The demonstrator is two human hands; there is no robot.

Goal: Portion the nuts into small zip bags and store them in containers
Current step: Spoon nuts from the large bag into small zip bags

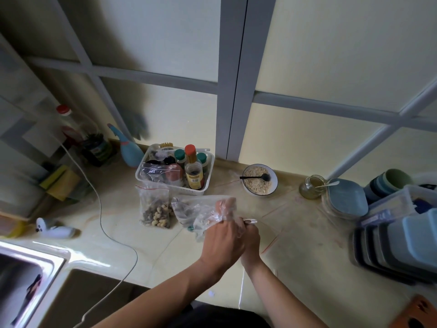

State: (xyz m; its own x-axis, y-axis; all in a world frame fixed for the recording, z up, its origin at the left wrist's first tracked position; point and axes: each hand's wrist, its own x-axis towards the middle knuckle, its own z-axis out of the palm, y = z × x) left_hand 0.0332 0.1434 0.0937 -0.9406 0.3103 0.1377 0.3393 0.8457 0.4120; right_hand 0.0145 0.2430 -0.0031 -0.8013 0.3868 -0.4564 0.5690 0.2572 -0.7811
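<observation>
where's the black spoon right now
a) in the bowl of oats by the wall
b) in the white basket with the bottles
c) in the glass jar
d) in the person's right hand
a: the black spoon lies across the bowl of oats by the wall, its head resting in the oats; the glass jar holds a pale spoon instead.
</observation>
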